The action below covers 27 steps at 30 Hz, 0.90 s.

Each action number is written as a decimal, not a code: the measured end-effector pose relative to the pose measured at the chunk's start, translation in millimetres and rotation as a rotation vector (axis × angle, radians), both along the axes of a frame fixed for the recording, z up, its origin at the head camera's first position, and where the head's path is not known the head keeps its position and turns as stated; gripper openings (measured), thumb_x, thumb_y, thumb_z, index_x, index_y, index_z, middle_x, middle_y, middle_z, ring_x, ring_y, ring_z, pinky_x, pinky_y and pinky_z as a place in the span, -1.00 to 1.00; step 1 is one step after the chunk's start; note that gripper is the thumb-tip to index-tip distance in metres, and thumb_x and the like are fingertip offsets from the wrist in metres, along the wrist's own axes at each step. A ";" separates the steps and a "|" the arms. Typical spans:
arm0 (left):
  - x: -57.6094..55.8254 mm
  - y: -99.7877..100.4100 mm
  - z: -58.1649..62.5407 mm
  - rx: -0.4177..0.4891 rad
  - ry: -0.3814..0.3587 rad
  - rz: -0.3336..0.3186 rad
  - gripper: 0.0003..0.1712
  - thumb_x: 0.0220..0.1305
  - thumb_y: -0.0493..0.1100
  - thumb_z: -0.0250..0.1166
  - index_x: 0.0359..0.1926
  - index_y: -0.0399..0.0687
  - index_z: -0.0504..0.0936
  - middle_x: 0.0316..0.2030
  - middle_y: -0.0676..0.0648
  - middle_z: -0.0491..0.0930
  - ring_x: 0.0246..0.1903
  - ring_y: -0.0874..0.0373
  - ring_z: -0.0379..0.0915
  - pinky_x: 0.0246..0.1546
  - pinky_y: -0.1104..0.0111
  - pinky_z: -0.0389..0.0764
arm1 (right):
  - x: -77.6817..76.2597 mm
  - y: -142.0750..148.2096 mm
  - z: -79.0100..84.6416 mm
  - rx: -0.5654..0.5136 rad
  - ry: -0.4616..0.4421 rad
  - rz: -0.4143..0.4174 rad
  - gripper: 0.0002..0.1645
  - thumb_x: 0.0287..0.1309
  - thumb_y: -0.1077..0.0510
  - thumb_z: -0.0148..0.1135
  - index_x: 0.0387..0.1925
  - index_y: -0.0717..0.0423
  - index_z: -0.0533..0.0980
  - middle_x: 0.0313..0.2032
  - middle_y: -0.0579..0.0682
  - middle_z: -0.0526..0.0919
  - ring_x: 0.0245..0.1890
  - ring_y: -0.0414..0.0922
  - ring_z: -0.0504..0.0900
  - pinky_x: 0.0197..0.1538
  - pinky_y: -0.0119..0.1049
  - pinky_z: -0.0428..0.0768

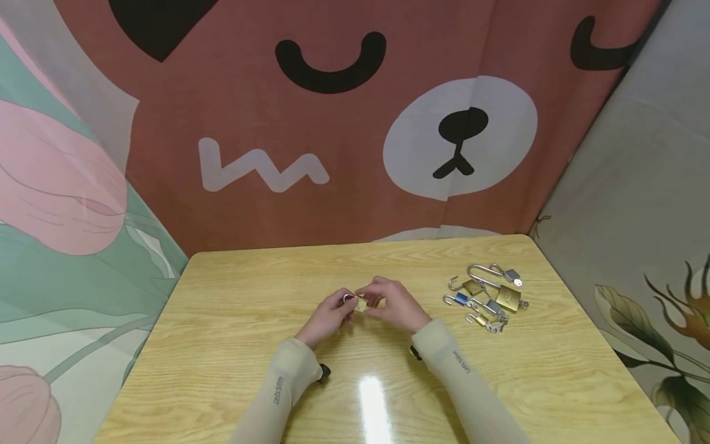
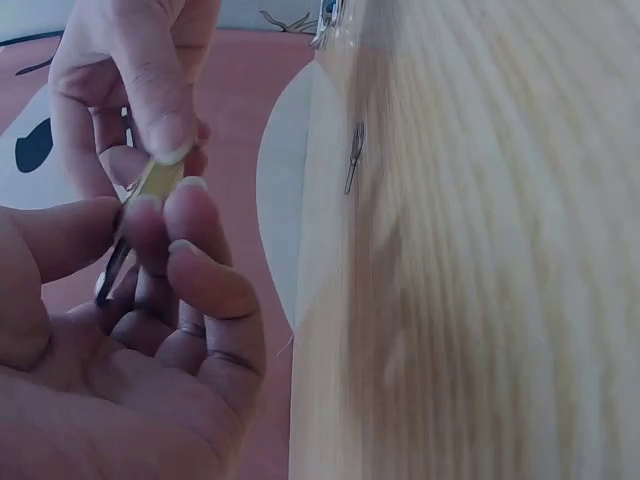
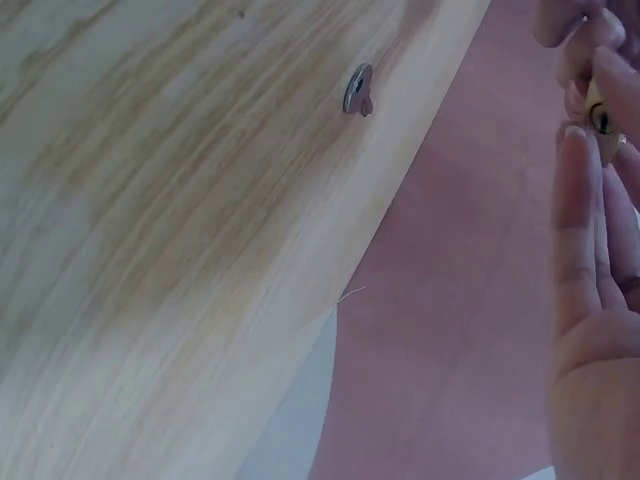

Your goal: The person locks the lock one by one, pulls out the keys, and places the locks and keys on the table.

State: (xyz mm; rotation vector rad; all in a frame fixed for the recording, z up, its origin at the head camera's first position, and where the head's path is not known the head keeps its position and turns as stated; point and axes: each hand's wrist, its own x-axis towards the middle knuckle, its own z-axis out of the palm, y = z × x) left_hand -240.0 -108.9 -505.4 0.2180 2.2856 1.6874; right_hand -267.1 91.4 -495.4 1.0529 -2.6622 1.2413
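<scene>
I do best to keep the small brass padlock (image 1: 362,304) steady, pinching lightly so no fingertip covers its keyhole (image 3: 602,121). It sits between my hands, above the table (image 1: 238,290): my left hand (image 1: 327,317) pinches its left, shackle end; my right hand (image 1: 396,303) pinches its body.

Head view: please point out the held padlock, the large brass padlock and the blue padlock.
Held padlock (image 1: 361,305): head view, on its gold-coloured body.
Large brass padlock (image 1: 507,298): head view, on the broad face of its body.
Blue padlock (image 1: 461,299): head view, on its blue body.
</scene>
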 end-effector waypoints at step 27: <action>-0.4 -1.2 -4.7 -0.043 0.051 0.035 -0.71 0.42 -0.07 0.18 0.10 0.02 0.50 -0.16 -0.14 0.65 -0.24 -0.10 0.60 -0.34 0.14 0.67 | -1.7 -3.9 -3.3 0.187 -0.058 -0.086 -0.37 -0.02 0.04 0.51 0.12 0.09 0.54 -0.53 -0.20 0.60 -0.56 -0.33 0.51 -0.41 -0.37 0.61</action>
